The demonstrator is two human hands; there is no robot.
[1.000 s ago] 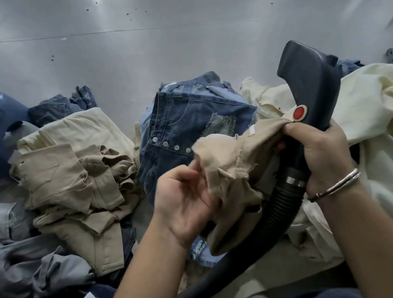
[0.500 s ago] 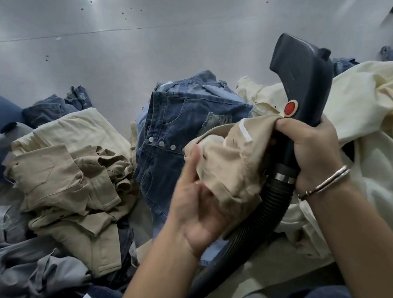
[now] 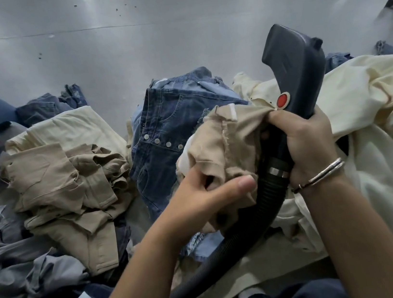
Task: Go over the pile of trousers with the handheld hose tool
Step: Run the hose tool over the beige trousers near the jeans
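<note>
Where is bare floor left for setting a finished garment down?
Bare grey floor lies beyond the jeans, plus a narrow strip between jeans and khaki pile. Nearer, around both hands and the hose tool, clothes crowd everything.

Landmark is the jeans at centre of my view. Left of them, a folded trouser stack lies on more crumpled garments. Right of them – the hose tool, upright, with a spread sheet of cloth beyond and under it. Nearer me than the jeans, bunched trousers between both hands – hose trailing nearer still.
</note>
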